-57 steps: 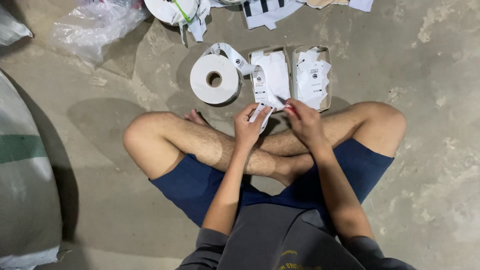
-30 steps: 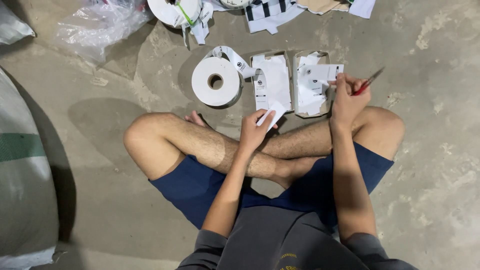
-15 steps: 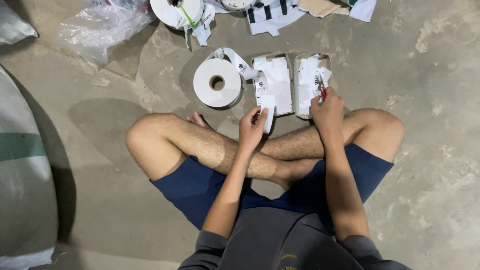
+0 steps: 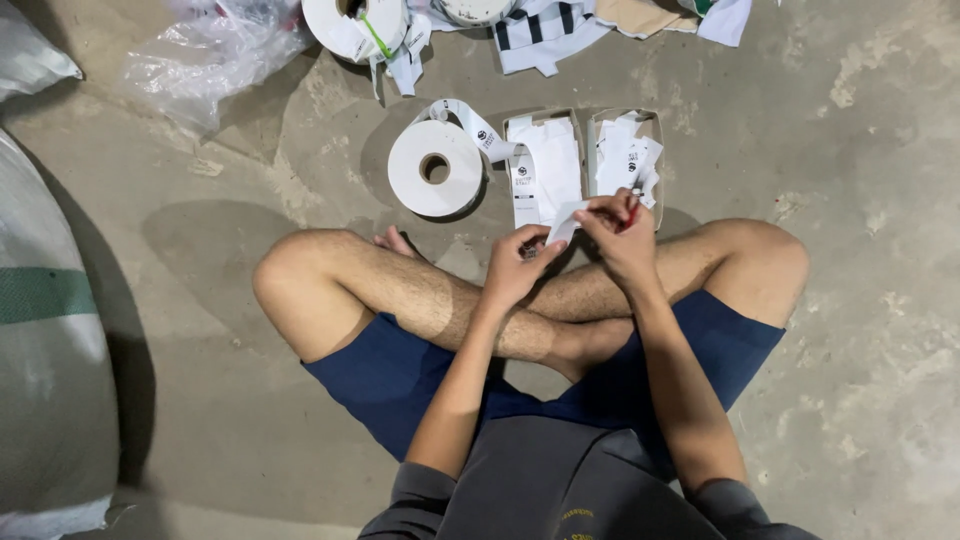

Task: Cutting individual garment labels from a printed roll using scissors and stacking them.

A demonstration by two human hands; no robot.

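Your left hand pinches the white label strip above your crossed legs, w/ the right hand closed on its other end and a small red tool, prob. to keep it tight. The roll lies near, on the floor.

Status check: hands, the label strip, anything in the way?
Both hands, left hand and right hand, pinch the white label strip above crossed legs. Strip feeds from label roll. Nothing blocking.
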